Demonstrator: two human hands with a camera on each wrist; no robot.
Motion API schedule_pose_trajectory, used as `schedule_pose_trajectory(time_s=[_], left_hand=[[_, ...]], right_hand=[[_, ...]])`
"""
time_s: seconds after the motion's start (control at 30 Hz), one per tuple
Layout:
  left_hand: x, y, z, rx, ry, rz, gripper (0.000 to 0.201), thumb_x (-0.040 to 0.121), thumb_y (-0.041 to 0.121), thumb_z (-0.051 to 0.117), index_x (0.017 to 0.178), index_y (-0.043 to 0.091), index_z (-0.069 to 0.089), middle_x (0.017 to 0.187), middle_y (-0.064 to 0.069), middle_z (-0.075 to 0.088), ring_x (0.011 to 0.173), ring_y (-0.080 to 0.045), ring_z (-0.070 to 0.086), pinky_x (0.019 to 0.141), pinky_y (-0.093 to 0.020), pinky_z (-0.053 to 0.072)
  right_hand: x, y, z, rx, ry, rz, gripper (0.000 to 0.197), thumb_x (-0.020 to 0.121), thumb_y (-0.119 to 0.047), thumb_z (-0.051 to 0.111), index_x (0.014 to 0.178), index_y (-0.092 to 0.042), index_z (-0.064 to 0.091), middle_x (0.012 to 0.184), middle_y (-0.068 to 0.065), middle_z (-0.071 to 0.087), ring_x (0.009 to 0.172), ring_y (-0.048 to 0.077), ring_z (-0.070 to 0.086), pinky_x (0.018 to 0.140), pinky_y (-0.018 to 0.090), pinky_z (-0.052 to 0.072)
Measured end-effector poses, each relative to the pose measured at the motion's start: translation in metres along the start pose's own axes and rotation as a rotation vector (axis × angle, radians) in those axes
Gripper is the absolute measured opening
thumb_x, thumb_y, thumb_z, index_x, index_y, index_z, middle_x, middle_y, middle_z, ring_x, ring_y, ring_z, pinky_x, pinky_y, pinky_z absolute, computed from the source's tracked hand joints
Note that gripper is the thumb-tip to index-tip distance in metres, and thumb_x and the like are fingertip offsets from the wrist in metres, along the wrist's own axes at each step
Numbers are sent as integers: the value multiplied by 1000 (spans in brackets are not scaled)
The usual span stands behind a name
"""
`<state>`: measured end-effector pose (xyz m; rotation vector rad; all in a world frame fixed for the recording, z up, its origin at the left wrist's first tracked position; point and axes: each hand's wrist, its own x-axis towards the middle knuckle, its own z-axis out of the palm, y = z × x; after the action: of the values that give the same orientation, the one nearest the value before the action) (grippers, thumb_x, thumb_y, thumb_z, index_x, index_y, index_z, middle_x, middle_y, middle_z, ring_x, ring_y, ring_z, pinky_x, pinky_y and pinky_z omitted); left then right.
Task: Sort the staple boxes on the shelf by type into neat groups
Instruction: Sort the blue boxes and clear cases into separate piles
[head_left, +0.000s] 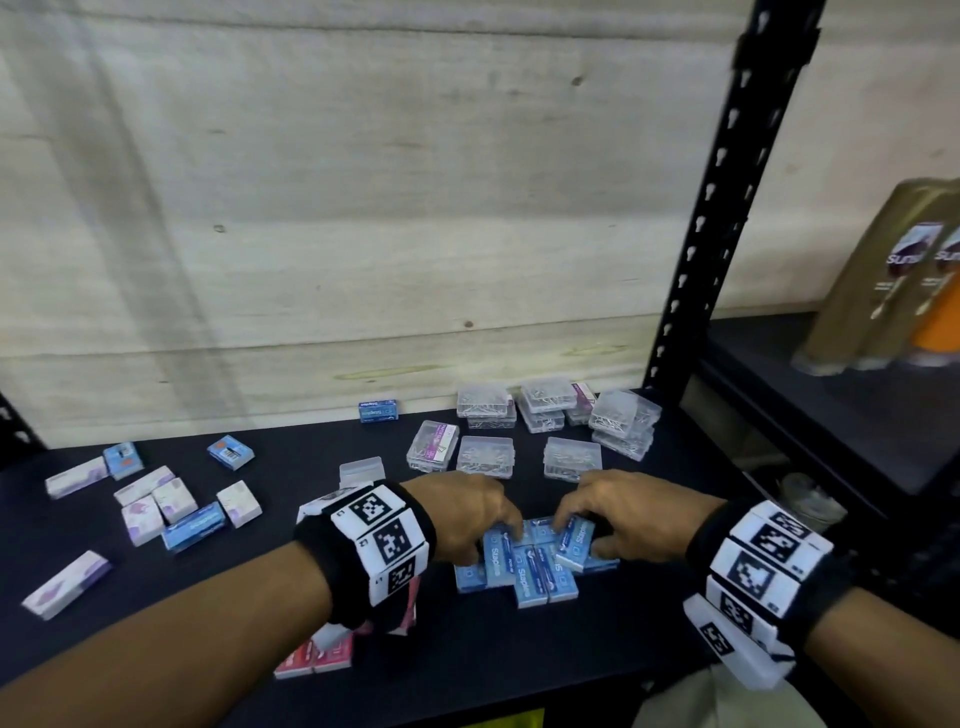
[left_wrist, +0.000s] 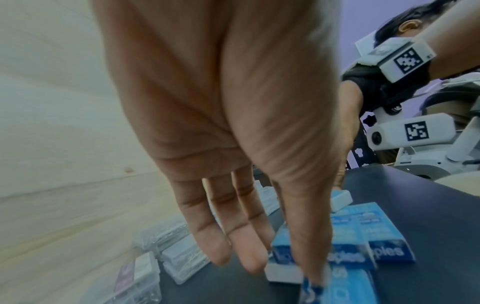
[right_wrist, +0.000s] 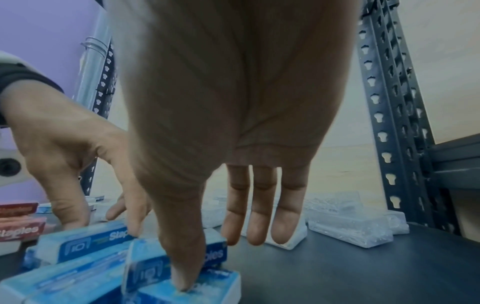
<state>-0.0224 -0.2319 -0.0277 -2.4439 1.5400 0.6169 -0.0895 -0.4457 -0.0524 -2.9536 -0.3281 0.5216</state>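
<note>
Several blue staple boxes (head_left: 535, 571) lie bunched together at the front middle of the black shelf (head_left: 467, 665). My left hand (head_left: 491, 543) reaches down on the left of the bunch, thumb and forefinger pinching one flat blue box (right_wrist: 85, 240). My right hand (head_left: 584, 538) pinches a tilted blue box (right_wrist: 145, 265) on top of the bunch, thumb (right_wrist: 182, 267) against its side. The other three fingers of each hand hang straight and free. More blue boxes (head_left: 231, 452) lie scattered to the left.
White and purple boxes (head_left: 156, 504) are strewn at the left. Red staple boxes (head_left: 322, 660) sit under my left wrist. Clear plastic cases (head_left: 519, 431) stand stacked at the back right. A black shelf upright (head_left: 727, 208) rises on the right, with bottles (head_left: 893, 275) beyond it.
</note>
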Motion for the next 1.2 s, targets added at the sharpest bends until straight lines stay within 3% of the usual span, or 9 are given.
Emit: schedule_pose_trajectory(time_s=[0.17, 0.3, 0.4, 0.73, 1.0, 1.2], left_hand=[[-2, -6, 5, 26, 47, -41, 42, 90, 33, 67, 129, 23, 57, 122, 0, 52, 110, -20, 52, 84, -31, 43], [-2, -10, 10, 8, 123, -90, 42, 89, 43, 65, 124, 19, 59, 118, 0, 58, 105, -21, 57, 76, -28, 40], [-1, -10, 12, 16, 146, -134, 44, 88, 50, 63, 117, 18, 61, 110, 0, 62, 97, -22, 60, 73, -31, 46], [11, -5, 13, -27, 129, -155, 45, 87, 50, 65, 114, 15, 62, 107, -2, 63, 92, -21, 58, 78, -36, 52], [20, -5, 16, -34, 131, -150, 45, 84, 52, 67, 110, 15, 62, 103, -2, 63, 81, -17, 53, 78, -38, 54], [17, -5, 14, -52, 121, -165, 55, 82, 60, 66, 116, 17, 60, 103, 1, 62, 84, -17, 53, 75, -34, 51]], right_hand=[[3, 4, -2, -21, 4, 6, 41, 86, -41, 72, 125, -38, 59, 113, -11, 49, 109, 10, 49, 97, 31, 44], [4, 4, -4, -8, 26, 24, 36, 86, -45, 71, 118, -33, 61, 112, -13, 53, 103, 6, 49, 92, 26, 44], [7, 1, -2, -11, 25, 31, 37, 86, -47, 71, 118, -31, 61, 113, -11, 55, 101, 7, 49, 90, 26, 44], [16, -2, 0, -8, 14, 39, 37, 84, -51, 70, 116, -33, 61, 111, -12, 55, 104, 9, 51, 92, 32, 47], [16, -2, 0, -16, 8, 22, 39, 85, -50, 70, 119, -33, 61, 110, -12, 56, 102, 9, 51, 91, 32, 48], [14, -10, -5, -24, -1, 31, 45, 86, -47, 71, 125, -29, 58, 117, -9, 57, 108, 10, 53, 94, 31, 47]])
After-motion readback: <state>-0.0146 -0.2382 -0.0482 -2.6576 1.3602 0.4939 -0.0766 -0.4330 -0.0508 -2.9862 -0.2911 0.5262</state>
